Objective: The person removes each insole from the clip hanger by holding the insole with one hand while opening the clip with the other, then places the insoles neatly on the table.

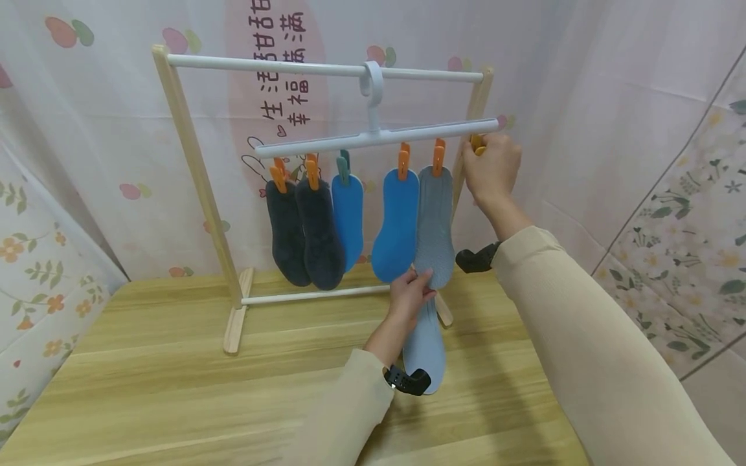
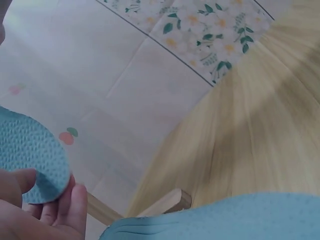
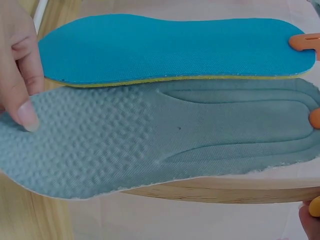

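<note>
My left hand (image 1: 410, 298) pinches the toe end of a grey textured insole (image 1: 435, 226) between thumb and fingers. An orange clothespin (image 1: 439, 157) clips that insole's heel to the white hanger (image 1: 326, 144). A second grey insole (image 1: 425, 356) extends below my left hand; whether the hand also holds it, I cannot tell. My right hand (image 1: 494, 167), near the hanger's right end, grips a yellow clothespin (image 1: 479, 147). In the right wrist view, a blue insole (image 3: 170, 50) hangs beside the grey one, and only an edge of the yellow clothespin (image 3: 315, 206) shows.
The hanger hooks over the top white rail (image 1: 262, 65) of a wooden stand (image 1: 201, 175). Further left hang two dark fuzzy insoles (image 1: 317, 239) on orange clothespins and a blue insole (image 1: 350, 220) on a teal one. Below is a wood-grain table (image 1: 175, 388); a patterned curtain (image 1: 134, 129) hangs behind.
</note>
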Demonstrator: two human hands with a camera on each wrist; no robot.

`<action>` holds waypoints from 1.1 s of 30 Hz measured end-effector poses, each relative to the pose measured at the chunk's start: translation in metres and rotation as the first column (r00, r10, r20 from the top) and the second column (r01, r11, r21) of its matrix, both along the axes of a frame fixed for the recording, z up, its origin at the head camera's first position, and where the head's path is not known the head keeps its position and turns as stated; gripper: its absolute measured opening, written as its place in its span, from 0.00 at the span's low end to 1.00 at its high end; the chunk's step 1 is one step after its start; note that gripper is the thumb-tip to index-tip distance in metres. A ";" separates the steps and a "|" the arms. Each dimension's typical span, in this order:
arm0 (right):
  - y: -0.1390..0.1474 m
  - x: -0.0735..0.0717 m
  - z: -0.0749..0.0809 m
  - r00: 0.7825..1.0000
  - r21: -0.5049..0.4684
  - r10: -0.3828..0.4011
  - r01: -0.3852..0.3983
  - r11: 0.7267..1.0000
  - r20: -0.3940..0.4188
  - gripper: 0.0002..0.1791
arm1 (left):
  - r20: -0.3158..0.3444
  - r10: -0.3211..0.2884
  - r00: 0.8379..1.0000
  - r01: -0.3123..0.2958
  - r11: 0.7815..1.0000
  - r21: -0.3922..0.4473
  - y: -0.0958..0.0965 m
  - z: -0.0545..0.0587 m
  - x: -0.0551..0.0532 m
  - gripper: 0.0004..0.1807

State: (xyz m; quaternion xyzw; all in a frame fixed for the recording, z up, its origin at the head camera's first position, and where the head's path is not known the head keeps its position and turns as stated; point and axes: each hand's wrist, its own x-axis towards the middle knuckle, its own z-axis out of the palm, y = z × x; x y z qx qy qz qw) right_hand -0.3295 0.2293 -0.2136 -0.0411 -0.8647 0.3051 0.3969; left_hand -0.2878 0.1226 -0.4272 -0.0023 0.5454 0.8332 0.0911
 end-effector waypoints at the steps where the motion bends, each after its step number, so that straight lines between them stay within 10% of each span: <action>1: 0.000 0.000 0.000 1.000 0.001 0.000 0.000 1.000 0.000 0.21 | -0.017 0.002 1.000 -0.002 1.000 -0.004 0.000 -0.001 0.000 0.15; 15: 0.011 -0.006 -0.024 0.999 0.049 0.040 -0.042 0.998 0.024 0.20 | -0.128 -0.029 0.991 0.012 0.990 -0.137 -0.011 -0.004 0.005 0.14; 33: 0.016 0.000 -0.011 0.998 -0.021 0.058 -0.058 0.998 0.012 0.22 | -0.188 -0.019 0.982 -0.011 0.988 -0.156 -0.015 0.003 0.003 0.15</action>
